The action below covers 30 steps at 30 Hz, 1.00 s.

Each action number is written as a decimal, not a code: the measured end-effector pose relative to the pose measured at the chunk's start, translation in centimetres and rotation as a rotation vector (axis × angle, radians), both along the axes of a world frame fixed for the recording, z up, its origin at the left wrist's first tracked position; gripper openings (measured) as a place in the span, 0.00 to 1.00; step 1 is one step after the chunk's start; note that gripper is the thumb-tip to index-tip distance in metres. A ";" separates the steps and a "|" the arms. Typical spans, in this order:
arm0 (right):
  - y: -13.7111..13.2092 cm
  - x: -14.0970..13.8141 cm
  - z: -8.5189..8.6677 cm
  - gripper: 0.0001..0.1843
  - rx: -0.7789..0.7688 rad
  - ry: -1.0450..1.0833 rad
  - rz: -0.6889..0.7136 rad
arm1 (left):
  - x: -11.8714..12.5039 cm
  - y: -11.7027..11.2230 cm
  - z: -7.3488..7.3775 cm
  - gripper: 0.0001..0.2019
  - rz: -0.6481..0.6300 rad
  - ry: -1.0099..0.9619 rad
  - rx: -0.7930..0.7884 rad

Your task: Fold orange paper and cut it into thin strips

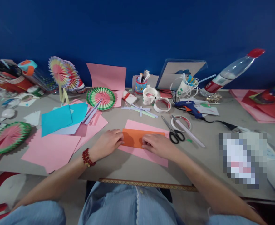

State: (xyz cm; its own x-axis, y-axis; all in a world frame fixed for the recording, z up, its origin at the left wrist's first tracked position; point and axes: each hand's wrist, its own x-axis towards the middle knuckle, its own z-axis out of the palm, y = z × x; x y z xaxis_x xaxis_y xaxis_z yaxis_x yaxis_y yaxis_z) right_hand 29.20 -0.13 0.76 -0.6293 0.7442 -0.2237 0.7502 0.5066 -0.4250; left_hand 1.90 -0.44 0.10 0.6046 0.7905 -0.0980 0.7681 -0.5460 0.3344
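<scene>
A strip of orange paper (132,138), apparently folded, lies across a pink sheet (139,123) at the front of the table. My left hand (108,143) has its fingers curled together at the strip's left end. A red bead bracelet (88,157) circles that wrist. On the right part of the strip rests my right hand (158,145), its fingers bent and closed against the paper. The fingertips of both hands are partly hidden. Just beyond my right hand are black-handled scissors (174,135).
Blue paper (56,120) and pink sheets (50,145) lie left. Pleated paper fans (101,98) stand or lie behind. Tape rolls (162,105), a blue glue gun (189,107) with its cord, and a glue stick (190,131) lie right. A bottle (233,72) leans near the blue wall.
</scene>
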 end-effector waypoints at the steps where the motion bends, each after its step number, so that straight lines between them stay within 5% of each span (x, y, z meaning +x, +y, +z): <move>1: 0.0 0.0 0.0 0.06 -0.001 0.000 -0.004 | 0.0 0.0 0.0 0.09 -0.003 0.001 0.000; 18: -0.1 0.2 -0.6 0.05 0.005 0.019 -0.036 | 0.0 0.1 0.5 0.03 -0.013 -0.006 0.030; 25: -0.1 0.2 -0.3 0.04 -0.003 0.017 -0.025 | 2.0 -0.2 0.5 0.15 -0.423 -0.007 0.117; 30: -0.2 0.0 -0.5 0.04 0.026 0.016 -0.022 | 3.3 -0.9 -0.5 0.12 -0.439 0.028 0.183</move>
